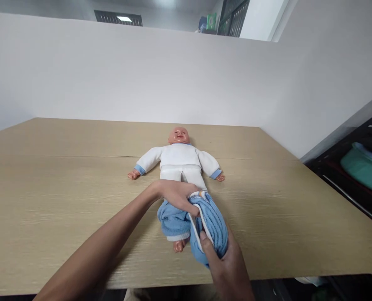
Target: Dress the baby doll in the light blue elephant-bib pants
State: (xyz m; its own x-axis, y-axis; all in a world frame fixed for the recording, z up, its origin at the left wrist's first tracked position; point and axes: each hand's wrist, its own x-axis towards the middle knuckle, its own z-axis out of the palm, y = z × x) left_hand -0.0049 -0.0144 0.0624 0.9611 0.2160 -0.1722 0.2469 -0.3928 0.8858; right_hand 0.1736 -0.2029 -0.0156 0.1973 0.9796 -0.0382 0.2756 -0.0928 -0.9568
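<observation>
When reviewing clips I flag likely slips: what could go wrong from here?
The blue trousers, bunched in the right hand, may snag on the doll's bare foot. The doll lies loose on the table; a pull might slide it toward the near edge, though the left hand rests on it.

The doll (180,156) lies on its back in the middle of the tabletop (63,188), head far, feet near. The pants (211,225) sit over its legs. The left hand (176,196) grips their far end and the right hand (226,263) their near end. A wall (110,75) stands behind the tabletop. A shelf (355,167) is to the right.
</observation>
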